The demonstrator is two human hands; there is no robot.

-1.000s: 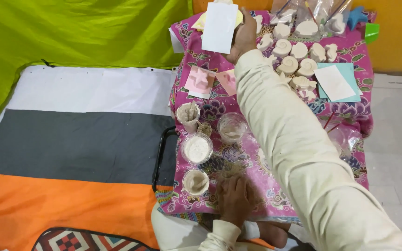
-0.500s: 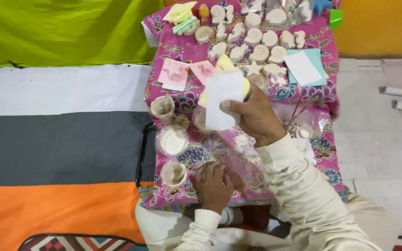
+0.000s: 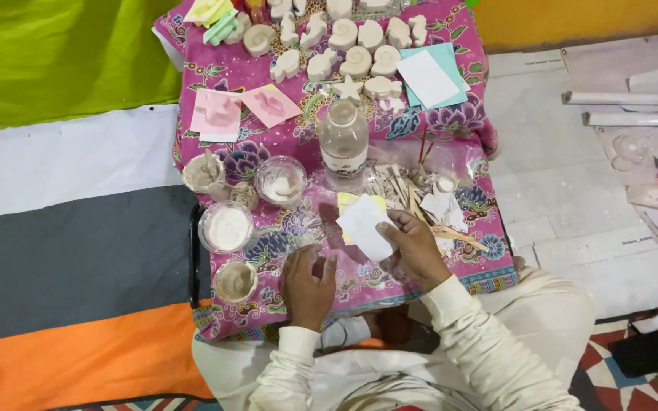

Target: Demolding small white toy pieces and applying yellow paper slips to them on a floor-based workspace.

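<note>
My right hand grips a white paper sheet with a yellow sheet under it, just above the pink patterned cloth. My left hand rests on the cloth's near edge, fingers loosely spread, holding nothing. A clear plastic bottle stands upright just beyond the papers. Wooden sticks lie scattered to the right of my right hand.
Several clear cups of pale powder or paste stand left of my hands. Cream shell and star casts fill the far end, with pink cards and a teal-and-white card. White pipes lie on the floor at right.
My right hand has drawn the white and yellow sheets back from the far end of the cloth to just in front of me. The left hand has stayed near the cloth's front edge.
</note>
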